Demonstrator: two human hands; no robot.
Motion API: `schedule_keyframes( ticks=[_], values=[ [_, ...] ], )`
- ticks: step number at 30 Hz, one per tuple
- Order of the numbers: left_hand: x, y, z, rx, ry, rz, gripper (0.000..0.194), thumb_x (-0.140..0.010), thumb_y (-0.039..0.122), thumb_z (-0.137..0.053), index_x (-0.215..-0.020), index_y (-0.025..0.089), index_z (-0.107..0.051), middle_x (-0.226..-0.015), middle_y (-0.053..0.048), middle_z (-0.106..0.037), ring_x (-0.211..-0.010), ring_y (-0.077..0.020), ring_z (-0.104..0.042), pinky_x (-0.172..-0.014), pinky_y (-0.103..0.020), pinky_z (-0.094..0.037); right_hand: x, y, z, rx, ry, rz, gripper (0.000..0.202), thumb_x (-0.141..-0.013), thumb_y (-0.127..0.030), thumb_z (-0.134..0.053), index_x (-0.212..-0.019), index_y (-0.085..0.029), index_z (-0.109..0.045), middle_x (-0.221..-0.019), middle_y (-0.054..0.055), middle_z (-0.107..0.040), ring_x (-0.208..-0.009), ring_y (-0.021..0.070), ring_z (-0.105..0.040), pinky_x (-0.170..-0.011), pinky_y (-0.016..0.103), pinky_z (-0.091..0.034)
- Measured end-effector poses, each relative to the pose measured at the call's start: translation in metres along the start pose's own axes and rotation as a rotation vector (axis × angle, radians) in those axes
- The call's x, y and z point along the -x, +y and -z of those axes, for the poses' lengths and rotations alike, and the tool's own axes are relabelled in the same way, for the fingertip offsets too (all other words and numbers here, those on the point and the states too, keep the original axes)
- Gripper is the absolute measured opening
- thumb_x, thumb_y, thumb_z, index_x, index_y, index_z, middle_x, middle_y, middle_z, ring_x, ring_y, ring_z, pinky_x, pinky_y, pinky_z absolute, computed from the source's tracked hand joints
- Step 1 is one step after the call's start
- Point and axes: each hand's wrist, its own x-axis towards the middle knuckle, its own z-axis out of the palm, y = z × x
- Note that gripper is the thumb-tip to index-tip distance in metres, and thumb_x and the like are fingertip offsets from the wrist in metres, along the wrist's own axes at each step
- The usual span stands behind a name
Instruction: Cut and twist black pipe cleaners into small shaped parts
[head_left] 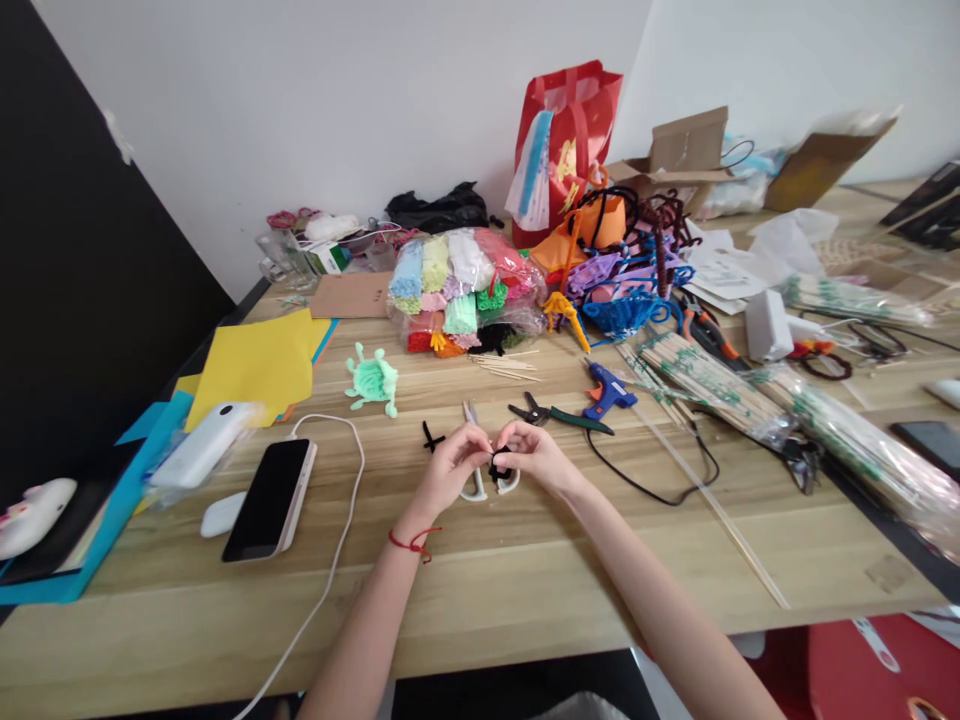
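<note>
Over the middle of the table, my left hand (456, 464) and my right hand (541, 460) meet with their fingertips pinched together. Between them is a small black fuzzy pipe cleaner (501, 464), bent into a compact shape and partly covered by the fingers. Scissors (474, 490) with white handles lie under my hands, blades pointing away. Left of the blades rests another short black pipe cleaner piece (432, 437), crossed in shape. Just beyond my right hand are pliers (577, 419) with dark green handles. A mint-green fuzzy figure (373, 381) sits further left.
A blue glue gun (606, 390) with a black cable lies to the right, near bundled wooden sticks (712, 385). Bagged pipe cleaners (465, 290) and a red bag (566, 140) stand behind. A phone (270, 500) and white cable (352, 510) are at left.
</note>
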Motion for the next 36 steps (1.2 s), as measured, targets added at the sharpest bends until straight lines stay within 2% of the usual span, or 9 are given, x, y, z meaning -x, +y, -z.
schedule_keyframes(
  ticks=[12,18,28,32,36],
  values=[
    [0.001,-0.006,-0.013,0.056,0.184,0.051,0.018,-0.078,0.031,-0.062,-0.076,0.015,-0.055,-0.073,0.000,-0.051,-0.061,-0.0090,-0.049,-0.052,-0.018,-0.039,-0.002,0.005,-0.003,0.128,0.159,0.234,0.025,-0.059,-0.022,-0.080,-0.071,-0.019,-0.058,-0.072,-0.002,-0.064,-0.065,0.0109,-0.061,-0.064,0.024,-0.050],
    [0.002,-0.006,-0.011,0.019,0.175,0.052,0.016,-0.079,0.030,-0.061,-0.077,0.014,-0.057,-0.078,-0.001,-0.053,-0.060,-0.0079,-0.050,-0.049,-0.017,-0.040,-0.001,0.006,-0.004,0.181,0.197,0.282,0.025,-0.059,-0.027,-0.080,-0.071,-0.020,-0.059,-0.071,-0.001,-0.063,-0.065,0.0132,-0.061,-0.062,0.027,-0.051],
    [0.002,-0.005,-0.010,0.065,0.194,0.051,0.019,-0.076,0.032,-0.065,-0.077,0.014,-0.061,-0.080,-0.002,-0.056,-0.056,-0.0073,-0.051,-0.045,-0.017,-0.041,0.002,0.006,-0.008,0.205,0.238,0.289,0.024,-0.060,-0.028,-0.080,-0.071,-0.019,-0.060,-0.073,0.000,-0.062,-0.070,0.0136,-0.061,-0.069,0.027,-0.052],
    [0.003,-0.007,-0.013,0.094,0.223,0.111,0.023,-0.075,0.036,-0.065,-0.079,0.015,-0.058,-0.071,0.000,-0.058,-0.048,-0.0065,-0.049,-0.043,-0.018,-0.042,0.003,0.005,-0.010,0.202,0.258,0.259,0.026,-0.060,-0.032,-0.079,-0.070,-0.020,-0.058,-0.073,0.001,-0.063,-0.068,0.0144,-0.061,-0.067,0.029,-0.053],
    [0.003,-0.004,-0.012,0.082,0.222,0.139,0.025,-0.077,0.039,-0.063,-0.079,0.014,-0.059,-0.071,-0.001,-0.061,-0.056,-0.0100,-0.056,-0.052,-0.021,-0.049,0.002,0.004,-0.010,0.201,0.250,0.246,0.028,-0.059,-0.033,-0.079,-0.071,-0.020,-0.058,-0.073,0.001,-0.063,-0.067,0.0146,-0.062,-0.066,0.029,-0.053]
  ],
)
